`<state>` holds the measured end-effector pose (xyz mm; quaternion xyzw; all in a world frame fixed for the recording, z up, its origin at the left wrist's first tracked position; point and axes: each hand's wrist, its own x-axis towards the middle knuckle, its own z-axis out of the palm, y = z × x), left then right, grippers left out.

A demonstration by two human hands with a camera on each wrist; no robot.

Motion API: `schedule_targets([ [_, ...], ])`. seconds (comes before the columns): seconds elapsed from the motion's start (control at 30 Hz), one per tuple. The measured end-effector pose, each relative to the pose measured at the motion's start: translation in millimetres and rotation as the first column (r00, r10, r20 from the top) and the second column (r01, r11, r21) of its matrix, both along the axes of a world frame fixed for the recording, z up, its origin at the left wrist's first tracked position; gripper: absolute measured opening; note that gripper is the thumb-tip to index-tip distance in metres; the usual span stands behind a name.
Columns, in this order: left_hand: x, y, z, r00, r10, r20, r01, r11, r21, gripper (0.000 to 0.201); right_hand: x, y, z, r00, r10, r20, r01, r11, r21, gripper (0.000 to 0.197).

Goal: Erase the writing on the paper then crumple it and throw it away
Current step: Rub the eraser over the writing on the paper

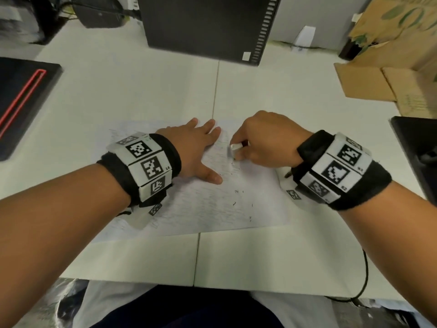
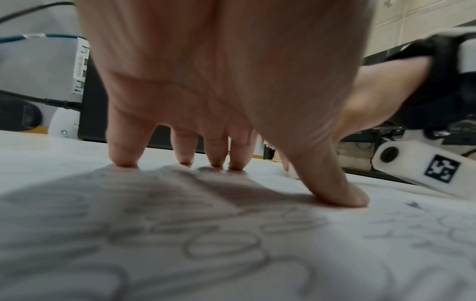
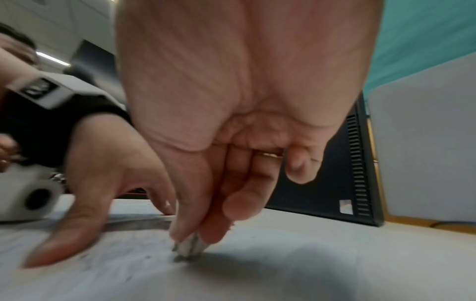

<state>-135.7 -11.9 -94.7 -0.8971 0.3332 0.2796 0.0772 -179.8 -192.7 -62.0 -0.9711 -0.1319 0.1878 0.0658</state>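
A white sheet of paper [image 1: 212, 209] with faint pencil writing lies flat on the white desk [image 1: 142, 91]. My left hand [image 1: 201, 147] presses on the paper's upper middle with spread, straight fingers [image 2: 123, 154]; the pencil writing [image 2: 219, 244] shows close under it. Just to its right, my right hand [image 1: 238, 150] pinches a small white eraser [image 1: 234, 149] between thumb and fingers. The eraser [image 3: 189, 247] has its tip down on the paper [image 3: 257, 275]. Dark eraser crumbs [image 1: 236, 197] lie scattered on the sheet.
A black computer case [image 1: 208, 27] stands at the back of the desk. A black and red device [image 1: 21, 100] lies at the left. Cardboard boxes [image 1: 387, 67] sit at the back right, a dark object [image 1: 418, 157] at the right edge. A black cable [image 1: 364, 275] hangs off the front.
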Motion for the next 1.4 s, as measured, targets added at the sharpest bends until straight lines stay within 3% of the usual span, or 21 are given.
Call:
schedule_targets([
  [0.2, -2, 1, 0, 1.0, 0.013, 0.01, -0.013, 1.0, -0.012, 0.117, 47, -2, -2, 0.986, -0.155, 0.062, 0.148, 0.983, 0.105, 0.01],
  [0.37, -3, 3, 0, 1.0, 0.025, -0.001, -0.025, 1.0, -0.011, 0.117, 24, -4, -5, 0.998, -0.065, 0.016, 0.063, 0.994, 0.085, 0.016],
  [0.53, -3, 1, 2, 1.0, 0.01, -0.001, -0.01, 1.0, 0.007, 0.116, -8, -11, 1, 0.989, -0.001, -0.149, 0.021, 0.991, 0.13, 0.013],
  [0.8, -2, 0, 2, 1.0, 0.006, 0.015, -0.006, 1.0, 0.014, 0.117, 42, -2, -6, 0.987, -0.137, 0.089, 0.128, 0.986, 0.104, 0.016],
  [1.1, -3, -1, 3, 0.999, 0.008, 0.036, -0.008, 1.0, 0.012, 0.115, -37, 2, 4, 0.998, 0.048, -0.042, -0.05, 0.997, -0.054, 0.019],
  [1.3, -4, -1, 5, 0.999, 0.004, 0.04, -0.005, 1.0, 0.014, 0.115, 13, -1, 6, 0.995, -0.096, 0.038, 0.095, 0.995, 0.032, 0.017],
  [1.4, -4, 0, 5, 0.999, 0.014, 0.043, -0.015, 1.0, 0.016, 0.115, 18, 1, 2, 0.993, -0.09, 0.071, 0.089, 0.996, 0.021, 0.018],
])
